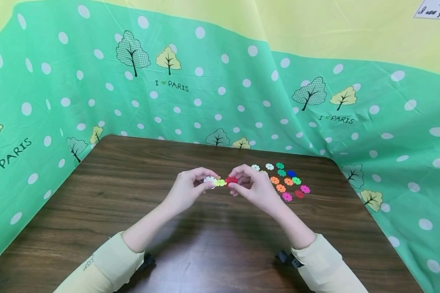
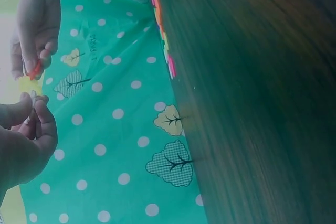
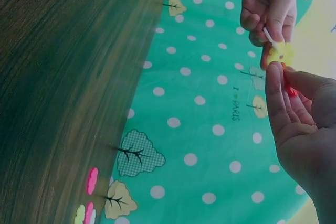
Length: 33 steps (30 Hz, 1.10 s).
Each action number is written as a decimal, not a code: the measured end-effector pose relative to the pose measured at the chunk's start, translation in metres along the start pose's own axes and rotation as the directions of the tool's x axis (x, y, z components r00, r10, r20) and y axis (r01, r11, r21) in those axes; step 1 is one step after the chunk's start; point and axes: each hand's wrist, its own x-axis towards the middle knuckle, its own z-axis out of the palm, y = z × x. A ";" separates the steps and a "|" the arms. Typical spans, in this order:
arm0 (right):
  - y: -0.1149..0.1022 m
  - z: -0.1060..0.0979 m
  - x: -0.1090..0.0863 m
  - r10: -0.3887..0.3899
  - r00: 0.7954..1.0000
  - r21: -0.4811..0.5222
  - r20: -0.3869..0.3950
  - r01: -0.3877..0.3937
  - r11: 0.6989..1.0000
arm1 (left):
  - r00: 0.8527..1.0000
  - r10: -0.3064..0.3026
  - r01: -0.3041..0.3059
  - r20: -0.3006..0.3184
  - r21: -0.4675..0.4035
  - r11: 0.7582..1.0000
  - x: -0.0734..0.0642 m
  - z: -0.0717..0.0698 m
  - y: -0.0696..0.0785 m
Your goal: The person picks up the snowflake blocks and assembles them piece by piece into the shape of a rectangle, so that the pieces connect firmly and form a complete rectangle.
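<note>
Both hands are raised over the middle of the table, thumbs and fingers facing each other. My left hand (image 1: pixel 190 186) pinches a white flower-shaped notched disc (image 1: pixel 209 180) by its edge. A red disc (image 1: pixel 231 181) of the same kind sits between the thumb and fingers of my right hand (image 1: pixel 254 188). Between them a yellow-green disc (image 1: pixel 220 183) joins the white one and the red one in a short row. In the right wrist view the yellow disc (image 3: pixel 281 54) shows its face, while the white disc (image 3: pixel 269 35) stands edge-on, turned across it.
To the right of my right hand, several loose notched discs lie flat on the dark wooden table (image 1: pixel 132 203), among them an orange disc (image 1: pixel 280 188), a blue disc (image 1: pixel 291 173) and a pink disc (image 1: pixel 287 197). A green dotted cloth (image 1: pixel 190 122) hangs behind the table and along its sides.
</note>
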 end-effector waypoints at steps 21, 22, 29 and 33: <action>-0.001 0.016 -0.012 -0.068 0.996 -0.058 -0.063 0.065 0.996 | 0.995 0.096 -0.093 -0.037 0.079 0.993 -0.011 0.009 -0.004; 0.000 0.017 -0.012 -0.068 0.996 -0.051 -0.060 0.065 0.997 | 0.995 0.096 -0.093 -0.033 0.082 0.992 -0.011 0.010 -0.005; 0.002 0.017 -0.013 -0.053 0.997 -0.028 -0.052 0.051 0.998 | 0.996 0.087 -0.089 0.032 0.069 0.994 -0.011 0.006 -0.005; 0.006 0.019 -0.012 -0.061 0.997 -0.022 -0.055 0.060 0.998 | 0.996 0.042 -0.044 0.081 0.032 0.999 -0.010 0.005 -0.005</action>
